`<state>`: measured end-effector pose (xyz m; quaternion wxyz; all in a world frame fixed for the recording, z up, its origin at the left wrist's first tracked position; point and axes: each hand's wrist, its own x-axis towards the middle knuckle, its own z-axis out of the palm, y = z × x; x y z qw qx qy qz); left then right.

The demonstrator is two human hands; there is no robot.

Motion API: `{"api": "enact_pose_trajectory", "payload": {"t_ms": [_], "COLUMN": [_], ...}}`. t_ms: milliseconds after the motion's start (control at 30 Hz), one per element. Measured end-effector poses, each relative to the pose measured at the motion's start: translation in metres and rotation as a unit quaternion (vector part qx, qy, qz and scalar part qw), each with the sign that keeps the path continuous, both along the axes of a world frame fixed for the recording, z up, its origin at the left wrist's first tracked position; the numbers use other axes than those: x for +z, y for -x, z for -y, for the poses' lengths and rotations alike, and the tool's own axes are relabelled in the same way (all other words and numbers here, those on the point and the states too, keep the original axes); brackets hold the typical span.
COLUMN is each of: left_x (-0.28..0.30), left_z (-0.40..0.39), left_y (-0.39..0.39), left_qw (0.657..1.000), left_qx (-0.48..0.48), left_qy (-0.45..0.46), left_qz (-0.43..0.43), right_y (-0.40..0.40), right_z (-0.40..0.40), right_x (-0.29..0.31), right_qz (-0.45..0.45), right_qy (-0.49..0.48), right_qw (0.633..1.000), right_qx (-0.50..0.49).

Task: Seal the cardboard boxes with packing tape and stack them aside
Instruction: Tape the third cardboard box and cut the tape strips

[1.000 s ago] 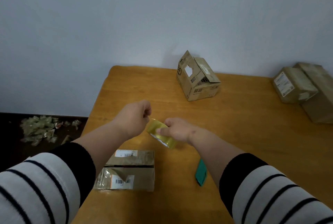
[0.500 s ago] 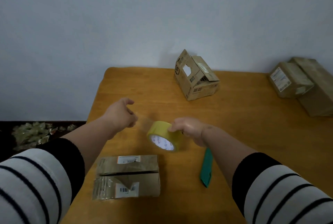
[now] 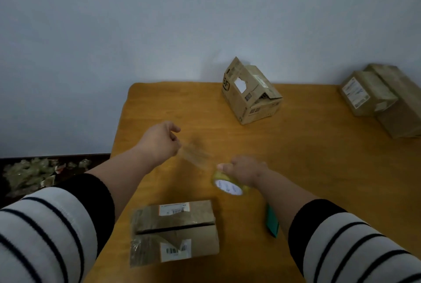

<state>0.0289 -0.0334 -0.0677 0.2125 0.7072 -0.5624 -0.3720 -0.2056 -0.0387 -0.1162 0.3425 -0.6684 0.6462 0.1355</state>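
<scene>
From the head view, I see my left hand pinching the loose end of a strip of clear tape. My right hand is curled round the roll of packing tape. The strip runs between my two hands, up in the air above the wooden table. It looks blurry, so I cannot see its edges well.

The box I want to seal sits close to me, just below my hands. Its two top flaps are down, but there is a dark gap between them, and I see no tape across it yet. A green cutter lies just right of that box, partly hidden by my right arm.

Here is what I think could go wrong. The strip is thin and sticky, so it could fold and stick to itself if I let it go slack. It could land crooked and miss the gap. The flaps could pop up if nothing holds them down.

Farther back, a box with open flaps is tipped on its side. Two more boxes sit together at the far right. Scraps of old tape lie on the floor to the left.
</scene>
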Motion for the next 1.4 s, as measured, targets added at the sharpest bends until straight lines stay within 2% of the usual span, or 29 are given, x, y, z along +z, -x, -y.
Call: {"api": "enact_pose_trajectory", "payload": {"t_ms": [267, 367, 533, 700, 933, 1033, 1133, 1233, 1400], "left_x": [-0.024, -0.027, -0.02, -0.015, -0.026, -0.029, -0.031, -0.032, -0.031], "left_z": [-0.001, 0.0, 0.004, 0.002, -0.005, -0.008, -0.007, -0.005, -0.002], "left_y": [-0.016, -0.012, 0.012, 0.034, 0.028, 0.02, 0.017, 0.015, 0.018], "left_qw": [0.996, 0.995, 0.999, 0.999, 0.998, 0.996, 0.996, 0.996, 0.998], "left_qx": [0.053, 0.062, 0.025, 0.025, 0.064, 0.077, 0.08, 0.078, 0.049], "left_qy": [-0.048, -0.054, -0.021, 0.007, -0.022, -0.037, -0.034, -0.031, -0.032], "left_qz": [-0.05, -0.063, -0.009, 0.023, 0.014, -0.004, -0.003, 0.007, 0.026], "right_y": [-0.009, -0.004, -0.002, -0.001, -0.015, -0.015, -0.003, 0.008, 0.012], "right_z": [0.007, 0.011, 0.022, 0.035, 0.044, 0.046, 0.046, 0.046, 0.047], "right_x": [0.002, -0.001, -0.004, -0.011, -0.001, 0.005, 0.006, 0.003, -0.006], "right_qz": [0.015, 0.009, -0.083, -0.127, -0.134, -0.066, 0.042, 0.111, 0.151], "right_qy": [0.051, 0.035, 0.003, 0.074, -0.043, -0.097, -0.093, -0.111, -0.093], "right_qw": [0.998, 0.999, 0.995, 0.986, 0.976, 0.978, 0.988, 0.986, 0.983], "right_qx": [0.03, 0.025, 0.052, 0.08, 0.165, 0.17, 0.119, 0.064, 0.039]}}
